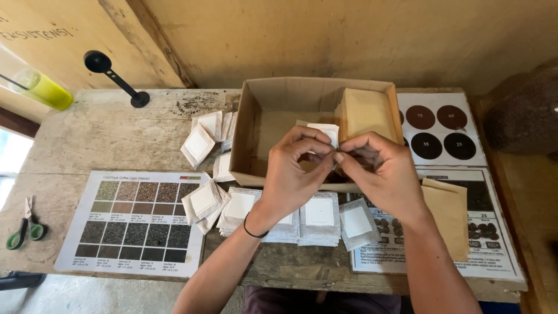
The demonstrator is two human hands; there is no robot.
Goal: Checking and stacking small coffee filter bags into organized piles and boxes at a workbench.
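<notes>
Now both hands meet over the front edge of the box (pixel 256 125), an open cardboard one on the worn wooden table (pixel 110 136). The left hand (pixel 296 168) and the right hand (pixel 381 168) are closed, with fingertips pinched together on a small white packet (pixel 325 131). This packet is held in the air between the two hands, just above the front wall of the box; most of it is hidden by the fingers, only the upper white corner shows. A thin black band (pixel 254 231) is around the left wrist.

Inside the box, at its right side, stands a stack of brown envelopes (pixel 367 113), upright against the wall. In front of the box lies a row of white packets (pixel 317 218), overlapping each other, and more of them (pixel 203 136) are scattered left of the box. One brown envelope (pixel 450 212) lies to the right, on a printed sheet (pixel 494 256). Behind it is a card with four dark circles (pixel 442 131).

At the left, a colour chart (pixel 136 221) with small squares lies flat. Green scissors (pixel 23 229) are near the left table edge. A black scoop (pixel 113 75) and a yellow bottle (pixel 43 87) are at the far left corner.
</notes>
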